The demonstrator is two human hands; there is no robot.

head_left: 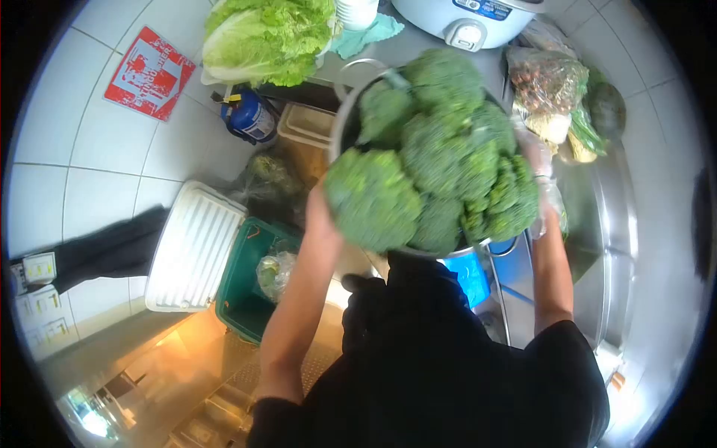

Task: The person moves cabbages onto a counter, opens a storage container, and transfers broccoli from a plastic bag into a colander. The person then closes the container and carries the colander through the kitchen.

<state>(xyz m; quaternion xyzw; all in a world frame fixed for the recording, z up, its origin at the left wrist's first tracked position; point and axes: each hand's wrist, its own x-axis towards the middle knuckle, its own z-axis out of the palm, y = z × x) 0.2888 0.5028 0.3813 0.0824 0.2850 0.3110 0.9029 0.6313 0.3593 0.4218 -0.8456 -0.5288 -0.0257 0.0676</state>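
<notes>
Several heads of green broccoli (441, 149) fill a round metal colander (346, 123) with loop handles, held up in front of my body. My left hand (323, 213) grips its left side, with the fingers mostly hidden by the broccoli and the rim. On the right side my right hand (539, 160), in a clear plastic glove, holds the rim; its fingertips are partly hidden. The broccoli rises above the rim and looks slightly blurred.
Leafy lettuce (269, 41) and a white cooker (467, 22) are on the counter at the back. Bagged vegetables (549, 82) lie by the metal sink (616, 201). A green bin (243, 299) with a white lid (196, 250) and a blue extinguisher (252, 116) stand left.
</notes>
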